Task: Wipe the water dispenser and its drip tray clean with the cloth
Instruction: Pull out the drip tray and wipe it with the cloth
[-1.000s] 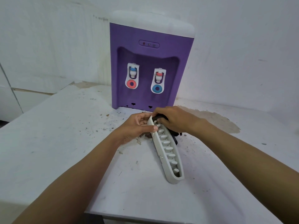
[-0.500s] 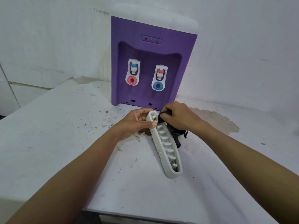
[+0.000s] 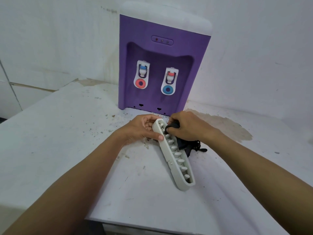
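1. My left grip (image 3: 142,129) holds the tray (image 3: 170,158) by the end nearest the dispenser (image 3: 162,53), with my thumb lying along its outer wall. I judge it needs a firm hold. The tray is tipped on its long edge and could roll under scrubbing.
2. My right grip (image 3: 188,128) is bunched round the cloth (image 3: 188,147) and presses a wad of it into that same end. I would work it between the pegs (image 3: 180,160) one gap at a time, moving away from the dispenser. I would also turn the cloth to a fresh patch as it soils.
3. The tray lies on the table (image 3: 59,141) just in front of the dispenser, detached from it. It runs away from the dispenser towards me.
4. It is a long, pale grey plastic trough with rounded ends and one row of stubby pegs inside. The loose part of the dark cloth trails on the table beside it.
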